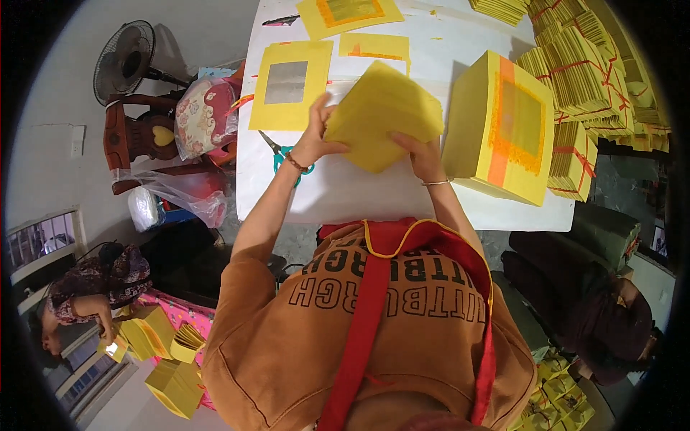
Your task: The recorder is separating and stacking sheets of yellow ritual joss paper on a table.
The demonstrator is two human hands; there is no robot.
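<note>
Between my two hands, above the white table (338,205), is a yellow stack of paper sheets (384,100), held at a tilt with one corner pointing away from me. My left hand (318,136) grips its left edge, thumb on top. On the lower right side my right hand (420,154) clasps it, thumb on the near face. Beside my left wrist lie scissors (279,152) with teal handles, partly hidden by it. A yellow sheet with a grey square (262,108) lies to the left. At right stands a thick yellow paper stack (467,122) with orange markings.
More yellow sheets (348,14) and a dark slim tool (280,21) lie at the far side. Bundles tied with red string (575,72) crowd the right. A chair (136,133) and fan (126,61) stand left. One person (100,287) handles yellow paper lower left; another (589,302) sits right.
</note>
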